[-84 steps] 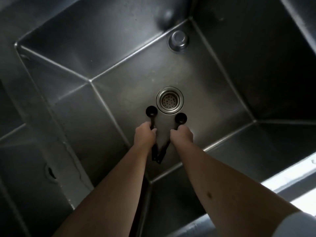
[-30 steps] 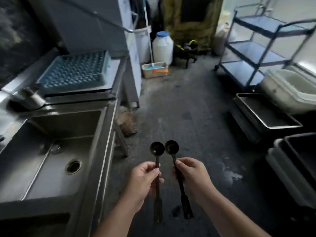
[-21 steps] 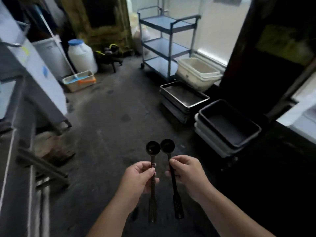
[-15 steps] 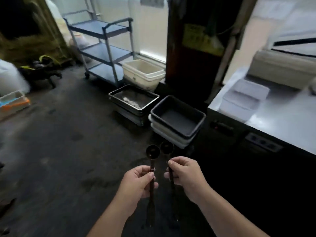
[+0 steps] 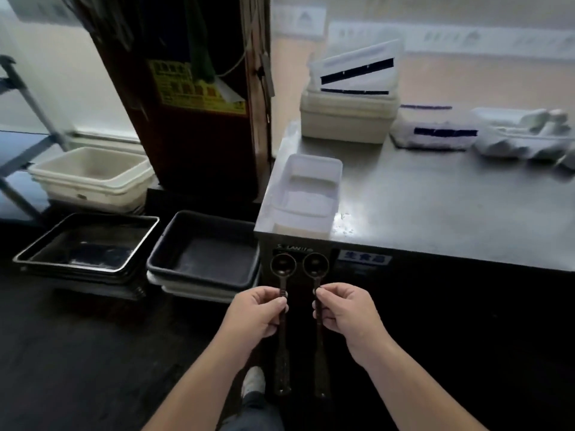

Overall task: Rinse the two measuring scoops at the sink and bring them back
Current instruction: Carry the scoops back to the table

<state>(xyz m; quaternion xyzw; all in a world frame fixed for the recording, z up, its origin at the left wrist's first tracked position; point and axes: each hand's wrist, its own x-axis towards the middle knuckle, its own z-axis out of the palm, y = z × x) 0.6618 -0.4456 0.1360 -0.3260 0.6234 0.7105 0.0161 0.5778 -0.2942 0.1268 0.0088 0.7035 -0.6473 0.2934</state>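
Each grip pinches a handle: left hand [image 5: 253,315] holds one dark long-handled plastic measuring scoop [image 5: 282,306], right hand [image 5: 348,312] the other dark scoop [image 5: 316,306], bowls up, side by side, apart, before the stainless steel table [image 5: 435,206].

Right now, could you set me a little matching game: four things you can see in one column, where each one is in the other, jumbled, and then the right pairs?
Things:
1. left scoop
2. clear plastic tub
3. dark grey bin
4. cream tub with the lid propped in it

Places:
A. at the far end of the steel counter
B. on the floor, left of the counter
C. held upright in the left hand
D. on the counter's near left corner

Pairs: 1-C, 2-D, 3-B, 4-A
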